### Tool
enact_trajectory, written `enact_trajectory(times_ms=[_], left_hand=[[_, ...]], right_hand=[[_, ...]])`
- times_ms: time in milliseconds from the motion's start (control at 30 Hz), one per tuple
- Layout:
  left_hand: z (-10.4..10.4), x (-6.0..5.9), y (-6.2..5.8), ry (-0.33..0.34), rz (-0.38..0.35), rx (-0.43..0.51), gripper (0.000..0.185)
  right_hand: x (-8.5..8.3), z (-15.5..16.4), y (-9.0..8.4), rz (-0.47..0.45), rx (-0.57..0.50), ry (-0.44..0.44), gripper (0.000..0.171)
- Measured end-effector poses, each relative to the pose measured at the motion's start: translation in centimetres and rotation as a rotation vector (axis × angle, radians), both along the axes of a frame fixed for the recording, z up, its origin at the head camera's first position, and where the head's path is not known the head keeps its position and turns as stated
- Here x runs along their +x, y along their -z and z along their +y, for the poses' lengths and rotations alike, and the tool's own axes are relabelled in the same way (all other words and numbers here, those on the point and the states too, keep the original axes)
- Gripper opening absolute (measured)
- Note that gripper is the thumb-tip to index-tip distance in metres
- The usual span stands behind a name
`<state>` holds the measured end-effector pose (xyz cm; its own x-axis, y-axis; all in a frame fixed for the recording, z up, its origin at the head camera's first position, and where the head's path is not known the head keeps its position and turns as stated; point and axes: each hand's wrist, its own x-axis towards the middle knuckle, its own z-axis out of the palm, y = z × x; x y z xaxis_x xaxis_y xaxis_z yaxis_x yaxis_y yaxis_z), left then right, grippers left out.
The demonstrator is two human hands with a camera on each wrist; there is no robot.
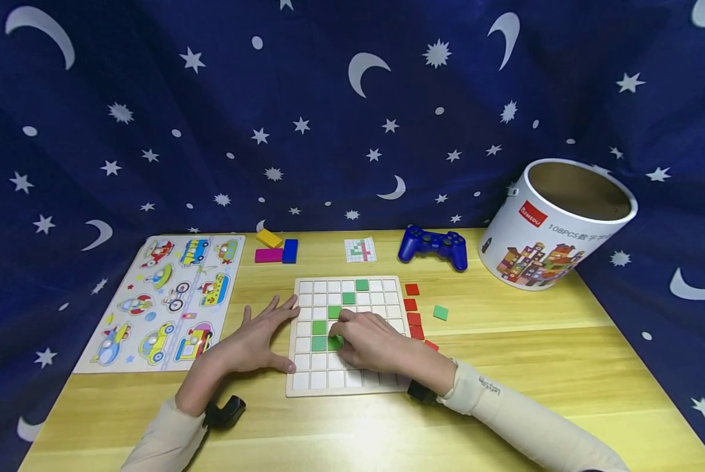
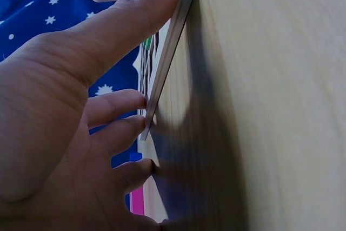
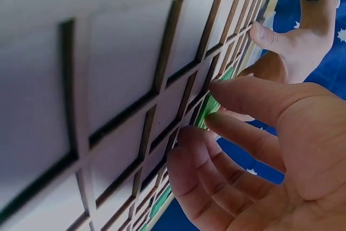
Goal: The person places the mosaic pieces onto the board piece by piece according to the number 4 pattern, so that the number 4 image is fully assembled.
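A white wooden grid board (image 1: pixel 352 393) lies in the middle of the table. Spread along its left edge, my left hand (image 1: pixel 259 337) touches the rim with thumb and fingertips, the fingers fairly straight; the left wrist view shows the thumb against the board's side (image 2: pixel 172 47). Over the grid, my right hand (image 1: pixel 372 341) pinches a green square tile (image 1: pixel 333 343) between thumb and index finger, low at a cell. Its other fingers curl beside the grid in the right wrist view. Several green tiles (image 1: pixel 319 327) sit in cells, some running diagonally up to the top row.
Right of the board lie several red tiles (image 1: pixel 410 305) and a loose green tile (image 1: pixel 441 313). Behind are a small pattern card (image 1: pixel 360 250), a blue game controller (image 1: pixel 433 246), coloured blocks (image 1: pixel 269 255) and a white bucket (image 1: pixel 553 229). A vehicle puzzle board (image 1: pixel 157 308) lies left.
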<state>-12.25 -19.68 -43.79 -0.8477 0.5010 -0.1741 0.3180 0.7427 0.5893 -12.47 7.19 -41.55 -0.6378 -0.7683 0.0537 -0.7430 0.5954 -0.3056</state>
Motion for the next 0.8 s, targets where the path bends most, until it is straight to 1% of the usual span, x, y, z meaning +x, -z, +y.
enact_trajectory(times_ms=[200, 367, 633, 800], left_hand=[[-0.1, 0.0, -0.1, 0.003, 0.002, 0.003, 0.104], [0.0, 0.0, -0.1, 0.002, 0.000, 0.000, 0.104], [0.0, 0.0, 0.0, 0.005, 0.009, 0.008, 0.105], [-0.1, 0.0, 0.0, 0.004, 0.011, 0.010, 0.105]], right_hand=[[0.1, 0.6, -0.2, 0.021, -0.002, 0.013, 0.018], [0.3, 2.1, -0.8, 0.034, -0.013, 0.042, 0.020], [0.3, 6.5, -1.3, 0.022, -0.047, 0.131, 0.024], [-0.1, 9.6, -1.2, 0.053, -0.046, 0.207, 0.026]])
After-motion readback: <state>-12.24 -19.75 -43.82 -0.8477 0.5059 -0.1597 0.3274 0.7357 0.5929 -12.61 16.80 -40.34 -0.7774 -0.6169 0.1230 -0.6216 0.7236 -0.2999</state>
